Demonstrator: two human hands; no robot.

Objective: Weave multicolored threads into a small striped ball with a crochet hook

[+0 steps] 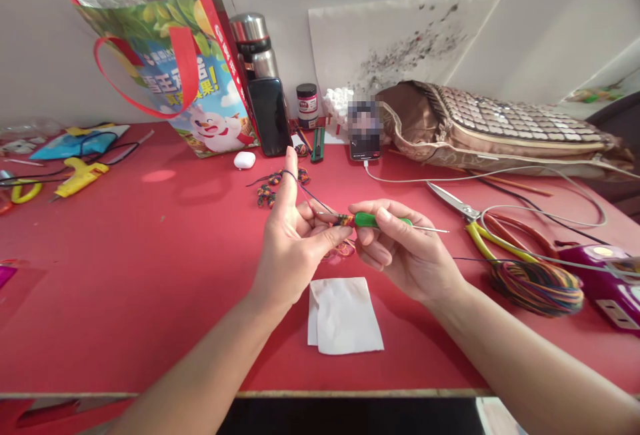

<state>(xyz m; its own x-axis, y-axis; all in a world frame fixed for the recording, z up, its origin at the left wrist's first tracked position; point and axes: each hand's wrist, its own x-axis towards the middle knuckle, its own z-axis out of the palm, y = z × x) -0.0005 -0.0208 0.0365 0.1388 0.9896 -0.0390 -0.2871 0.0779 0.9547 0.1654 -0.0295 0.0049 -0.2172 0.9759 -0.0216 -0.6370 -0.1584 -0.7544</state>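
Pinching yarn work (344,220), left grip (291,238) was closed, forefinger raised | right grip (410,248) was clamped on green-handled hook (367,220)

I hold a double-ended crochet hook (367,220), green-handled, roughly level; one metal end meets the small multicoloured crochet piece (345,220) I pinch, the other projects bare to the right. Variegated yarn bundle (540,290) lies wound, farther right.

Centre: two hands — left hand (290,248) and right hand (410,245) — and one green-handled hook (367,220). Upper centre: two phones, black phone (270,118) and cabled phone (365,146), one jar (307,103). Two bags: shopping bag (173,85), upper left; sequinned bag (525,118), upper right. One glue gun (83,178), left; one yarn coil (540,288), right; one folded tissue (347,315), lower centre.
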